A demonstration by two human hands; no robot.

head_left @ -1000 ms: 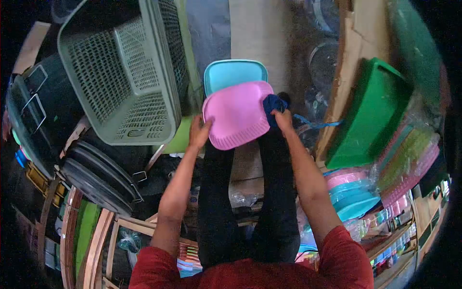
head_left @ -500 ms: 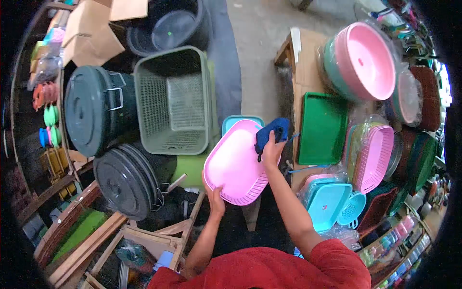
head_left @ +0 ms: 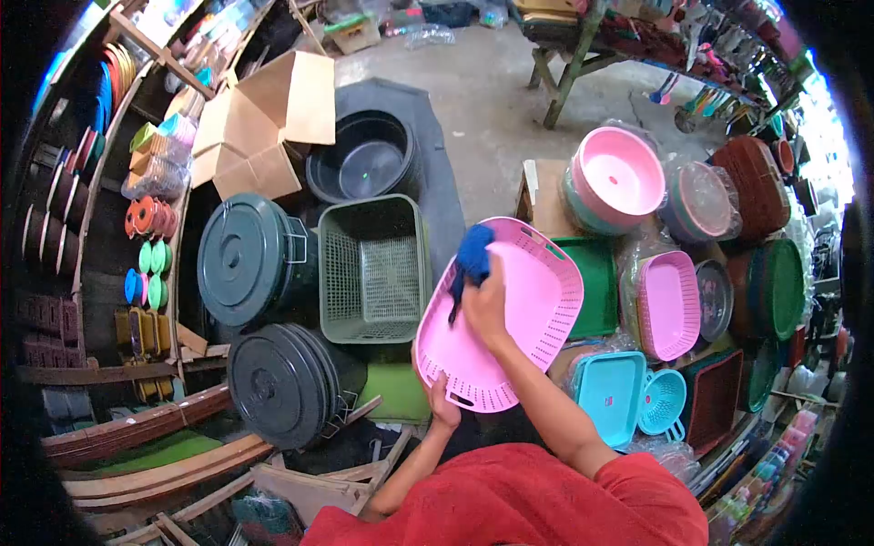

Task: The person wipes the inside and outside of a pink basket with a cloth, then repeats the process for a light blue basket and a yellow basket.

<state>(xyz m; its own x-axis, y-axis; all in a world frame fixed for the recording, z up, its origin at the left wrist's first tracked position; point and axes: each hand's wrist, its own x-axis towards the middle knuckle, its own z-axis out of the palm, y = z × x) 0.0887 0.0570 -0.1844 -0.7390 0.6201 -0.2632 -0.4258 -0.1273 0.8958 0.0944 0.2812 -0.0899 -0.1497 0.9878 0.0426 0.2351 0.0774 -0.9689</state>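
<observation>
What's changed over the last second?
The pink basket has turned from crosswise to more lengthwise. The right hand has carried the blue cloth from its right edge to its far left side; the left hand has shifted to the near end. The light blue basket behind no longer shows. Both hands keep their holds; the grey-green crate stands where it was.

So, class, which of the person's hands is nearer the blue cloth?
Right. The right hand holds the blue cloth over the pink basket; the left hand grips the basket's near end, away from the cloth.
</observation>
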